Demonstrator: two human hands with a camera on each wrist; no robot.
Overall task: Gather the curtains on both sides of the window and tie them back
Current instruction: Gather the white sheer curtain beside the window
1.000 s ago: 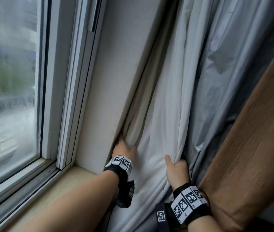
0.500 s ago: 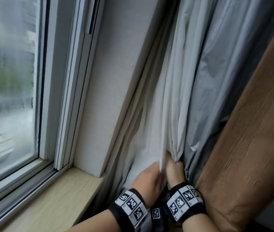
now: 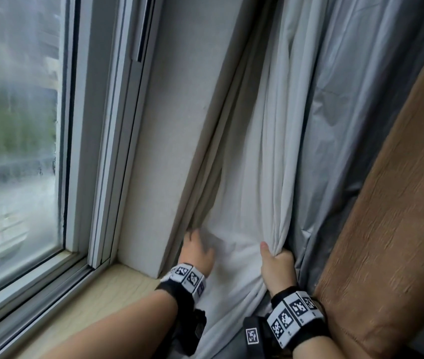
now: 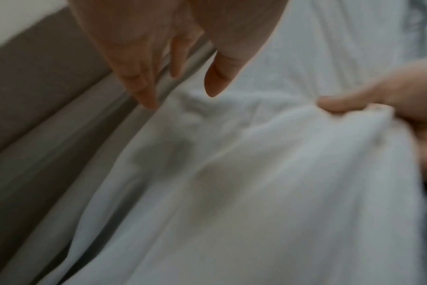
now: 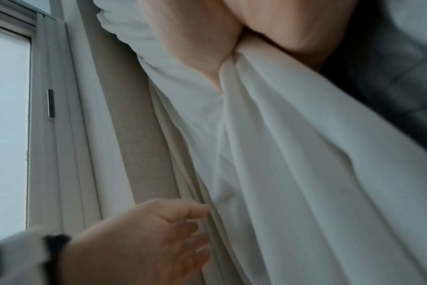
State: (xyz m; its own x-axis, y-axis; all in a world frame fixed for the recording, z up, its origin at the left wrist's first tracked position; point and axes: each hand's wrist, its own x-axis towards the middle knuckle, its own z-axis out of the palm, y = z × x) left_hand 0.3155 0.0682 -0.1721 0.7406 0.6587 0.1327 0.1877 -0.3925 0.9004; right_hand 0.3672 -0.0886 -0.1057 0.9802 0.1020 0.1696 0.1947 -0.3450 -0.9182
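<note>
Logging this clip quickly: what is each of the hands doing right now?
Left hand: open, fingers straight, reaching at the folds of the white curtain by the wall.
Right hand: closed, gripping a gathered bunch of the white curtain.

The thin white sheer curtain (image 3: 247, 177) hangs in long soft folds just beside the pale wall edge, its right-hand pleats bunched tight where my right hand (image 3: 278, 265) grips them, thumb up. The stretch between my hands lies spread and smooth, and my left hand (image 3: 196, 251) reaches with loose fingers to the folds at its left edge. Behind it hangs a silvery grey, shiny lining curtain (image 3: 355, 125), creased and crumpled, and to its right a brown textured heavy curtain (image 3: 397, 216) slants down.
</note>
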